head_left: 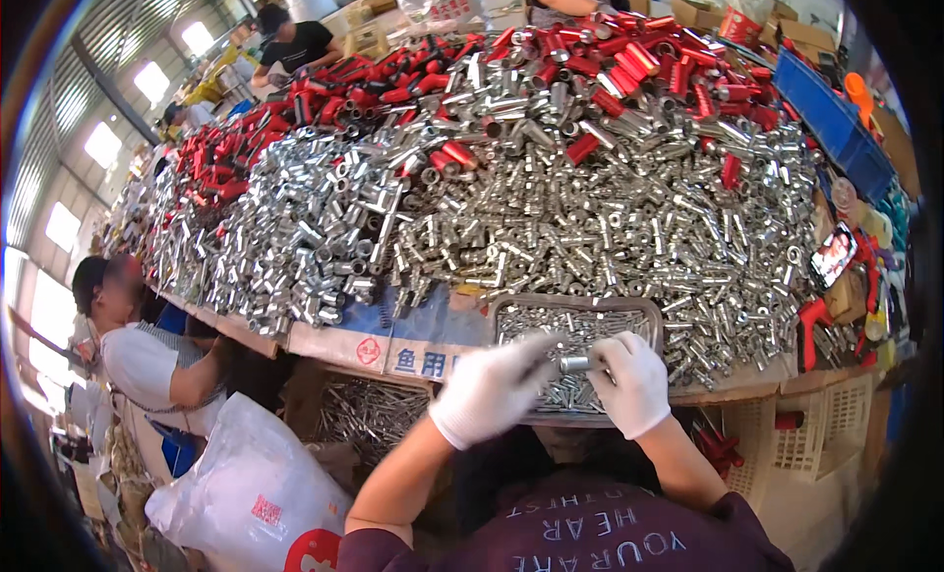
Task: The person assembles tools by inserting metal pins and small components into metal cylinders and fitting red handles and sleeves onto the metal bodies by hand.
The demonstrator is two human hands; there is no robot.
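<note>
Both my hands wear white gloves and meet over a metal tray (644, 314) filled with small silver fittings. My right hand (634, 380) grips a short silver metal sleeve (574, 364) that points toward my left. My left hand (492, 387) is blurred and touches the sleeve's free end with its fingertips; whether it pinches a small part there cannot be made out. The tray rests at the near edge of a table, in front of a huge heap of silver fittings (551, 208).
Red-capped parts (629, 61) top the far side of the heap. A person in a white shirt (147, 361) sits at my left, others work at the far side. A white sack (251, 493) stands below left, blue crates (836, 120) and a phone (833, 255) at right.
</note>
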